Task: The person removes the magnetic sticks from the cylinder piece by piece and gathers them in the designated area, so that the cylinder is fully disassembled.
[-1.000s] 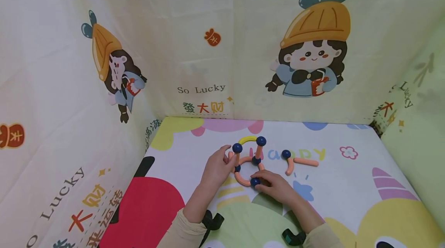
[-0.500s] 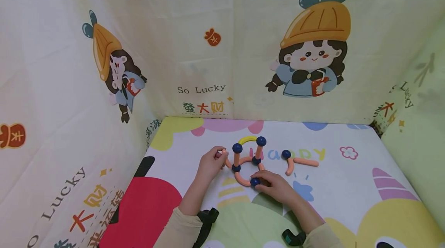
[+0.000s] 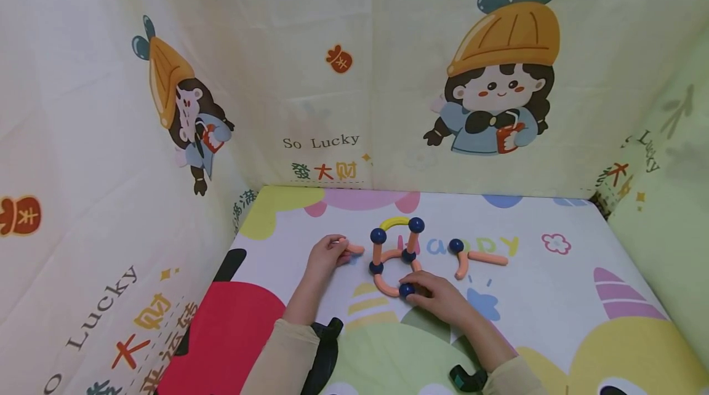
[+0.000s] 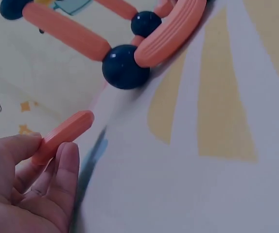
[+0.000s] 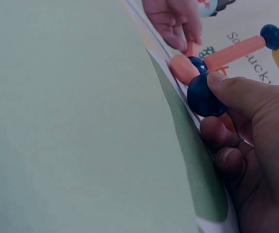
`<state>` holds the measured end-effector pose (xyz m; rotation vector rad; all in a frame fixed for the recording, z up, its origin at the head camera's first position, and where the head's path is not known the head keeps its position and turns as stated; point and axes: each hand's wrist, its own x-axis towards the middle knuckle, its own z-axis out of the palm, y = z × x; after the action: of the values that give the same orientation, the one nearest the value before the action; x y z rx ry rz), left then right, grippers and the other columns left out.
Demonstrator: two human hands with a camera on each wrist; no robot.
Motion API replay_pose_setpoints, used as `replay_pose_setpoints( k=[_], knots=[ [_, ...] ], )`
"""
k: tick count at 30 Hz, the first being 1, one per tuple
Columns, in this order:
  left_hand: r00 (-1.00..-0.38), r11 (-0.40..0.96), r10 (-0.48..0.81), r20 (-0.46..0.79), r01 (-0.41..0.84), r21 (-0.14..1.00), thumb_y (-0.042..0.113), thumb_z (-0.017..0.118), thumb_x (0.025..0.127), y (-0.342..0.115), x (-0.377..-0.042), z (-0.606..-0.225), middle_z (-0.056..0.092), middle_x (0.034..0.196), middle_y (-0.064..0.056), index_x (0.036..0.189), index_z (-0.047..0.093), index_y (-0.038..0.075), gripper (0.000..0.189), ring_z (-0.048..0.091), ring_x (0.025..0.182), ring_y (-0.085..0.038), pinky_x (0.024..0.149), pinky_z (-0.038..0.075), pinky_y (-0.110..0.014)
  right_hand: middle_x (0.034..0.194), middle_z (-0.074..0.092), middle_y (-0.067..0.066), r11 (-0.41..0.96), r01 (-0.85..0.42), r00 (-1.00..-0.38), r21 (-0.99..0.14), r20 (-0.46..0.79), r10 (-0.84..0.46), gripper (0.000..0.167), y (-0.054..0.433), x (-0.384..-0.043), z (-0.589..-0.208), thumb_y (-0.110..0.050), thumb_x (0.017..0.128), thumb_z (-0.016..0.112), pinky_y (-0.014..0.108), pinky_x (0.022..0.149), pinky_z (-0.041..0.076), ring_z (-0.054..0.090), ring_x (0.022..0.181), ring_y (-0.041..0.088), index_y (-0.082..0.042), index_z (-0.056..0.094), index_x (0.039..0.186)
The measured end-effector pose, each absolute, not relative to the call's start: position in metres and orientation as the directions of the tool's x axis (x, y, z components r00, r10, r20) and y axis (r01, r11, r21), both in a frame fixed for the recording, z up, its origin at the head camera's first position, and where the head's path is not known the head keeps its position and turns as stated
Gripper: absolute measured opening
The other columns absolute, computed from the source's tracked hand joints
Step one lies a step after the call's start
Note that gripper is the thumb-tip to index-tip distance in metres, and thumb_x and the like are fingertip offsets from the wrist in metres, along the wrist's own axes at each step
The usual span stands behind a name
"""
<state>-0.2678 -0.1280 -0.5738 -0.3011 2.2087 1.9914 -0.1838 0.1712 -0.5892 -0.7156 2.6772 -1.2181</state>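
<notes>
My left hand [image 3: 324,259] pinches a salmon-coloured rod [image 4: 69,132] between thumb and fingers, left of a ball-and-stick structure and apart from it. The structure has a ring of curved salmon rods [image 3: 386,286] joined by dark blue balls. From two of those balls rise straight rods [image 3: 377,253], each topped by a blue ball [image 3: 378,235]. A yellow curved rod [image 3: 394,221] bridges the tops. At the ring's near corner, my right hand [image 3: 440,298] holds a blue ball [image 5: 202,97] between thumb and fingers. Part of the ring is hidden behind that hand.
Right of the structure lie a blue ball [image 3: 456,245] with a curved rod [image 3: 462,266] at it, and a straight salmon rod [image 3: 488,258]. The printed tabletop [image 3: 532,296] is bounded behind by a patterned cloth wall [image 3: 399,118], with more cloth at both sides.
My left hand has swung the salmon rod away from the ring's left ball and carried it left, off the structure. The right hand has stayed on its ball.
</notes>
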Motion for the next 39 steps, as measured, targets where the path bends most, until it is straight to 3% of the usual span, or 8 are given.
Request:
replay_pose_setpoints(
  k=[4, 17, 31, 39],
  knots=[
    [-0.965, 0.063, -0.081, -0.249, -0.255, 0.965, 0.020, 0.065, 0.096, -0.130, -0.274, -0.579, 0.067, 0.106, -0.015, 0.125, 0.062, 0.003, 0.033, 0.070, 0.078, -0.012, 0.075, 0.060, -0.028, 0.104, 0.059, -0.017, 0.561, -0.374, -0.880, -0.738, 0.092, -0.466, 0.033, 0.171, -0.184, -0.590, -0.039, 0.095, 0.065, 0.022, 0.073, 0.042, 0.051, 0.082, 0.005, -0.033, 0.064, 0.127],
    [-0.963, 0.167, -0.143, -0.227, -0.250, 0.954, 0.023, 0.065, 0.097, -0.128, -0.291, -0.579, 0.065, 0.124, -0.017, 0.129, 0.064, 0.005, 0.037, 0.070, 0.082, -0.008, 0.076, 0.059, -0.025, 0.104, 0.059, -0.017, 0.567, -0.368, -0.883, -0.737, 0.087, -0.461, 0.033, 0.172, -0.184, -0.591, -0.042, 0.095, 0.064, 0.022, 0.073, 0.042, 0.051, 0.082, 0.005, -0.034, 0.063, 0.127],
    [-0.952, 0.254, -0.150, -0.267, -0.298, 0.920, 0.021, 0.061, 0.098, -0.125, -0.291, -0.569, 0.066, 0.120, -0.018, 0.137, 0.057, 0.003, 0.043, 0.068, 0.076, -0.008, 0.072, 0.059, -0.024, 0.099, 0.058, -0.016, 0.566, -0.356, -0.885, -0.744, 0.074, -0.459, 0.033, 0.171, -0.185, -0.591, -0.042, 0.095, 0.064, 0.022, 0.070, 0.042, 0.051, 0.079, 0.006, -0.035, 0.063, 0.126],
    [-0.950, 0.219, -0.138, -0.278, -0.304, 0.927, 0.014, 0.058, 0.099, -0.126, -0.292, -0.570, 0.066, 0.114, -0.019, 0.135, 0.057, 0.000, 0.040, 0.067, 0.071, -0.008, 0.069, 0.059, -0.024, 0.103, 0.058, -0.017, 0.568, -0.347, -0.888, -0.746, 0.065, -0.456, 0.033, 0.171, -0.184, -0.589, -0.042, 0.095, 0.064, 0.022, 0.072, 0.042, 0.051, 0.082, 0.006, -0.035, 0.063, 0.126]
  ],
)
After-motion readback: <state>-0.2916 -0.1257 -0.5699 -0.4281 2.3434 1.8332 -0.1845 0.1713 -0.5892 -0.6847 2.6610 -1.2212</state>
